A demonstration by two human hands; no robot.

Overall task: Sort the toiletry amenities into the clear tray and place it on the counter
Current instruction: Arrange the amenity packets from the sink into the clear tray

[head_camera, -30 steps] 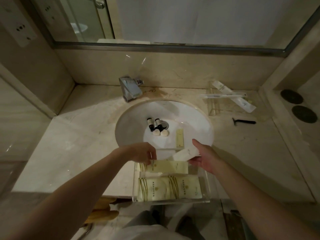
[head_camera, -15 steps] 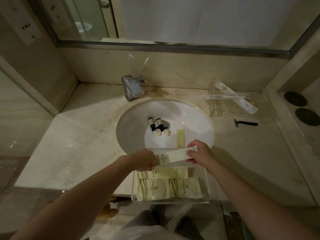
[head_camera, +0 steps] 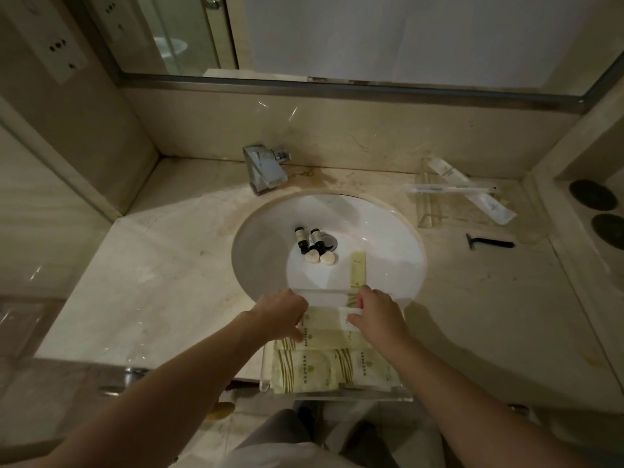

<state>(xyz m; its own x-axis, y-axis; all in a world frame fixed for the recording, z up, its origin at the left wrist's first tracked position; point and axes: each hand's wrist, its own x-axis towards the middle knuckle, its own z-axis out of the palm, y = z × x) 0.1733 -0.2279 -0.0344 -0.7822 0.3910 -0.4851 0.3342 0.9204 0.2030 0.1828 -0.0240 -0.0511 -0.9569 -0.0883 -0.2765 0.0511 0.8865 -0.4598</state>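
— Two hands, both over the near end of the clear tray (head_camera: 337, 395). What's hard to read?

— Plenty. The tray's walls are nearly invisible; only its front lip, hanging past the table (head_camera: 162, 282) edge at 6 o'clock, shows plainly. The left hand (head_camera: 282, 312) covers the left ends of the upper packets, so its fingertips are hidden and I cannot tell whether its grip is closed on anything. Print on the packets is too small to read.

— And the right hand (head_camera: 380, 315)?

— Its grip is pinched shut on a white sachet (head_camera: 349, 314), thumb under, fingers over, held across the tray's far end just above the pale yellow packets (head_camera: 324, 366) already lying inside.

— What lies outside the tray?

— In the sink (head_camera: 263, 258), toward 12 o'clock from the hands: two small dark-capped bottles (head_camera: 309, 239) near the drain, two round soaps (head_camera: 320, 257) touching them, and a long yellow packet (head_camera: 358, 268) whose near end runs under the tray's edge. At 2 o'clock, a black razor (head_camera: 489, 244) and wrapped sticks (head_camera: 472, 189) lie on the table, one resting across a second clear holder (head_camera: 427, 207).

— The room?

— Dim. Beige marble table, a faucet (head_camera: 265, 167) at 12 o'clock, a mirror (head_camera: 371, 35) above, a socket plate (head_camera: 55, 45) at 10 o'clock.
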